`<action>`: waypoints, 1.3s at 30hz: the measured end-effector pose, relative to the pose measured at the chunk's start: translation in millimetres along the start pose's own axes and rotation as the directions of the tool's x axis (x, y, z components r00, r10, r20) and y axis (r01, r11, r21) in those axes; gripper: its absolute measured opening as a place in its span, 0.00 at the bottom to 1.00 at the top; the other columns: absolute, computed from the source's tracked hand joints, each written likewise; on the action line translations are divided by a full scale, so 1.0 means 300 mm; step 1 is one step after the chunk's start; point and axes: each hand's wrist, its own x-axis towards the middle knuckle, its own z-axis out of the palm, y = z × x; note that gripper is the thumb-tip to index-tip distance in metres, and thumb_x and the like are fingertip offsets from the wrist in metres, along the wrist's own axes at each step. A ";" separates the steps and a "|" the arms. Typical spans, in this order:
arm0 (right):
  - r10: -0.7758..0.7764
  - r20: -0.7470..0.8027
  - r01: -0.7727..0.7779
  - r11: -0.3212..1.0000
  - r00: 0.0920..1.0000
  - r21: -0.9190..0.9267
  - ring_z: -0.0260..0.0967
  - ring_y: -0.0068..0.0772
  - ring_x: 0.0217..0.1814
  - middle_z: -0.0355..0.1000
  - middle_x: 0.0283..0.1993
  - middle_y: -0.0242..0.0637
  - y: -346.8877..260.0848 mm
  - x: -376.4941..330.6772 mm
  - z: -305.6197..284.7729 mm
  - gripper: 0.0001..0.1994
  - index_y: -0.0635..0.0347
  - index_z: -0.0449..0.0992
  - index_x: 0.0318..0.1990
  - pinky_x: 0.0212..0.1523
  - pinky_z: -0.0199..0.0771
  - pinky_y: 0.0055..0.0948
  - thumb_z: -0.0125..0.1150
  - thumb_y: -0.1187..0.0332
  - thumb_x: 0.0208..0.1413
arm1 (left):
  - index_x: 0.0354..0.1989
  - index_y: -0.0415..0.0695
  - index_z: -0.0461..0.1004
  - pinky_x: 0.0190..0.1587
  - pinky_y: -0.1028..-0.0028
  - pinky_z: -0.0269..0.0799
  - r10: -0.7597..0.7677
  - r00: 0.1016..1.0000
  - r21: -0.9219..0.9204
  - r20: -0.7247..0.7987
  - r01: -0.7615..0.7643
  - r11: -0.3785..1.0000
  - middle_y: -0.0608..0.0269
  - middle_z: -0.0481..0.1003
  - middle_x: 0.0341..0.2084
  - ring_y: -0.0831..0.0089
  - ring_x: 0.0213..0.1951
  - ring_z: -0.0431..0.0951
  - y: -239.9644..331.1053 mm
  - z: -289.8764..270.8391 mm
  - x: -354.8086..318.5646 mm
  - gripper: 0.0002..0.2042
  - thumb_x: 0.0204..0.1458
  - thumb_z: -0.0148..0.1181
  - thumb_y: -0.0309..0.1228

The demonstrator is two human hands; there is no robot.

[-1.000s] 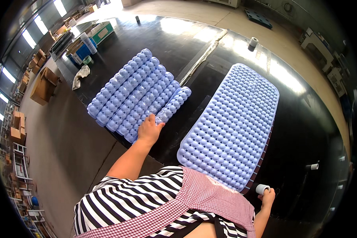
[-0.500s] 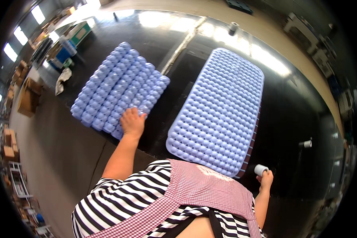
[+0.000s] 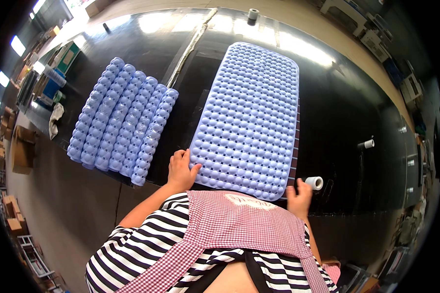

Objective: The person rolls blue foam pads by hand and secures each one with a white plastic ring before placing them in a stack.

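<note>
A light blue bubbled bath mat (image 3: 249, 117) lies flat in front of me. My left hand (image 3: 182, 172) is at its near left corner, fingers apart and touching or almost touching the edge. By the near right corner is my right hand (image 3: 299, 196), thumb and fingers spread, with nothing seen between them. A white tape roll (image 3: 314, 183) lies on its side just right of those fingers. Dark strips (image 3: 295, 146) show from beneath the mat's right edge. To the left, several rolled blue mats (image 3: 124, 122) lie side by side, some shiny with clear film.
The black table (image 3: 357, 117) carries another white roll (image 3: 369, 144) at the right and one more roll (image 3: 253, 14) at the far edge. A pale seam (image 3: 193, 46) crosses the tabletop. A crumpled white cloth (image 3: 56, 119) and cardboard box (image 3: 23, 149) are at the left.
My left hand has left the rolled mats and moved right to the flat mat's corner. My right hand has let go of the white roll and come in to the mat's right corner.
</note>
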 end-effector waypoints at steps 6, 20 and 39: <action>0.191 0.182 -0.184 0.982 0.965 -0.051 0.41 0.58 0.81 0.47 0.79 0.59 -0.131 -0.083 0.105 0.44 0.77 0.56 0.72 0.78 0.42 0.48 0.70 0.58 0.54 | 0.70 0.33 0.60 0.65 0.54 0.60 0.072 0.995 0.038 -0.066 -0.069 0.997 0.48 0.61 0.64 0.47 0.60 0.64 0.015 0.039 -0.026 0.37 0.55 0.67 0.38; -0.032 0.435 -0.434 0.042 0.900 0.900 0.79 0.39 0.53 0.78 0.54 0.45 -0.254 0.139 -0.214 0.15 0.68 0.75 0.56 0.58 0.78 0.40 0.56 0.75 0.64 | 0.62 0.37 0.69 0.57 0.67 0.76 0.207 0.862 -0.885 0.462 0.431 0.177 0.58 0.78 0.50 0.70 0.51 0.80 0.235 -0.372 0.195 0.21 0.59 0.61 0.22; -0.128 -0.132 0.171 0.380 0.983 0.909 0.55 0.44 0.78 0.57 0.76 0.52 -0.534 1.096 -0.505 0.46 0.66 0.48 0.77 0.77 0.50 0.38 0.50 0.36 0.67 | 0.78 0.43 0.46 0.67 0.57 0.65 0.461 0.887 -0.924 0.031 -0.150 0.352 0.44 0.60 0.71 0.56 0.68 0.67 0.598 -0.625 1.155 0.42 0.65 0.55 0.55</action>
